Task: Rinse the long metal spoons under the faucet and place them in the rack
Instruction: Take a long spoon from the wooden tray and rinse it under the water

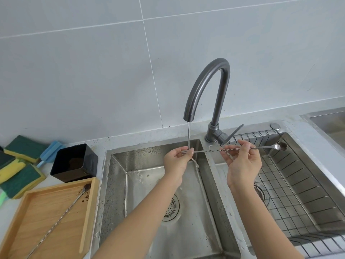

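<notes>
- My left hand [177, 159] pinches the spoon [233, 149] handle's end under the faucet [205, 86] stream.
- My right hand [242, 163] pinches its middle; the dirty bowl sits over the rack [298, 184].

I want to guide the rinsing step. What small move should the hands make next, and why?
Probably slide the spoon leftward until its bowl sits under the water stream. The bowl holds dark residue and hangs over the rack, while the water hits only the handle end, pinched by the left hand; the right hand grips mid-handle.
</notes>
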